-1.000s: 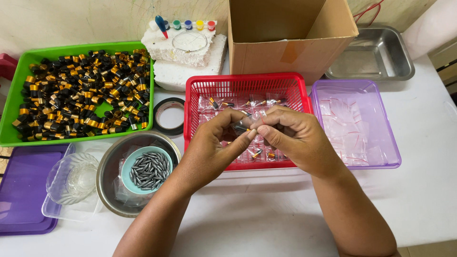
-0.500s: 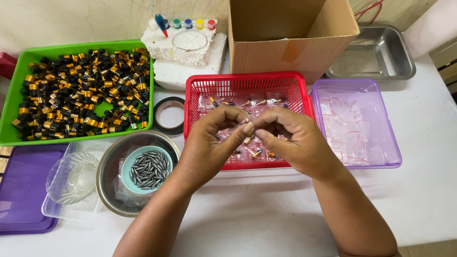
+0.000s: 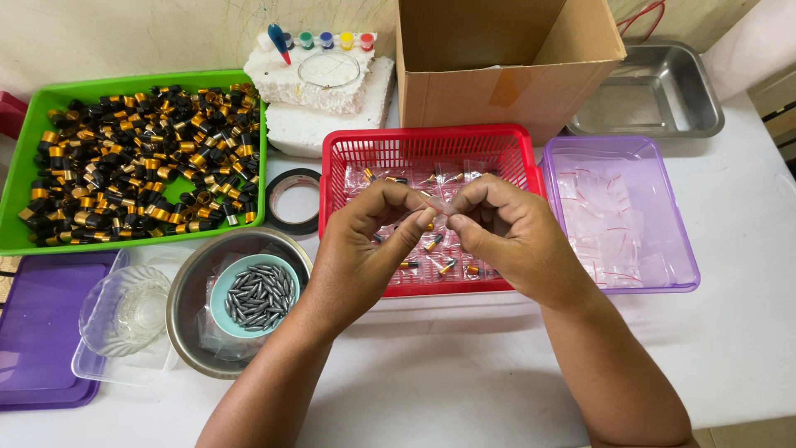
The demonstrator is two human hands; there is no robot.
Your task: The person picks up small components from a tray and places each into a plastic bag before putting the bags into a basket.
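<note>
My left hand and my right hand meet over the red basket, pinching a small clear plastic bag between their fingertips. Whether the bag holds anything is hidden by my fingers. Below them the basket holds several clear bags with small black-and-gold parts. A teal bowl of grey metal pins sits inside a steel bowl to the left of my left forearm.
A green tray full of black-and-gold caps is at far left. A purple tray of empty clear bags lies right of the basket. Behind stand a cardboard box, a steel pan, a foam block with paint pots, and a tape roll.
Both hands have lifted slightly and drawn together, fingertips now pinching the top of the small bag. The rest of the table is unchanged.
</note>
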